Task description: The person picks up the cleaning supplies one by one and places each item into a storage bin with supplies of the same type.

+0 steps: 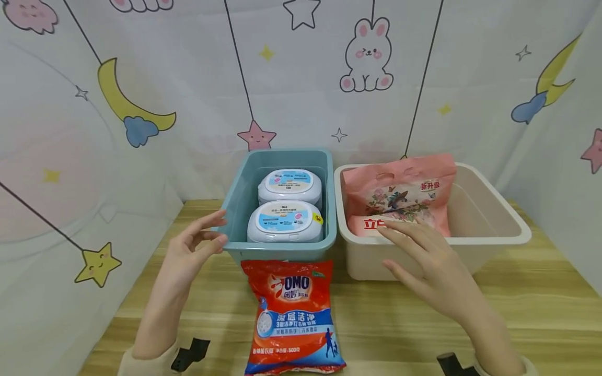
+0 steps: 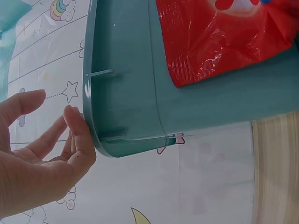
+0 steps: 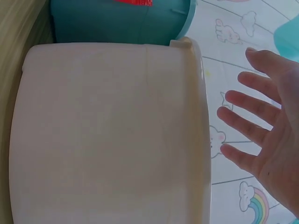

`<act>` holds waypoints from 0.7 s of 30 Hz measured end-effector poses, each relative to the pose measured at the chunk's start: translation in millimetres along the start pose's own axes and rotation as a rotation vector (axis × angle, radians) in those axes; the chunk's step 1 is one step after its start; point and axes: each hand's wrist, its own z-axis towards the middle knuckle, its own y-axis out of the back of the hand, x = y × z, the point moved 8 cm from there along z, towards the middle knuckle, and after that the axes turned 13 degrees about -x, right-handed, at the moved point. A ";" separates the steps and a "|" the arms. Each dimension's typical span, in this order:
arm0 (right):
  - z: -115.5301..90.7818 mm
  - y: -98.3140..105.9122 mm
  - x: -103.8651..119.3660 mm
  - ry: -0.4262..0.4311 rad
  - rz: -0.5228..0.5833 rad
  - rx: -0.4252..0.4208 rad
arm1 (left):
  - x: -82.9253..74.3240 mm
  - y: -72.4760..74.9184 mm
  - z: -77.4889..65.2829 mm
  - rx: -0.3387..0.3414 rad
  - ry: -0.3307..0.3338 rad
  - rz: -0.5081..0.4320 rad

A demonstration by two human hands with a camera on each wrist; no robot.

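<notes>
In the head view my left hand (image 1: pixel 195 243) is at the near left corner of a teal bin (image 1: pixel 277 253). In the left wrist view its bent fingertips meet the bin's rim while the thumb stands apart. Two white lidded tubs (image 1: pixel 284 222) sit inside this bin, one behind the other. My right hand (image 1: pixel 425 261) hovers with spread fingers by the front rim of a beige bin (image 1: pixel 376 259), holding nothing. A pink floral bag (image 1: pixel 432 206) leans inside the beige bin. A red and blue OMO detergent bag (image 1: pixel 293 313) lies in front of the teal bin.
The bins stand side by side on a wood-grain table (image 1: pixel 400 334). Behind them hangs a white curtain (image 1: pixel 310 68) printed with stars, moons and a rabbit. The beige bin's right part shows bare inner wall.
</notes>
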 end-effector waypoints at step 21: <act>-14.1 24.8 -22.3 -0.068 0.046 -0.090 | -21.4 -13.9 -19.0 0.033 -0.047 0.035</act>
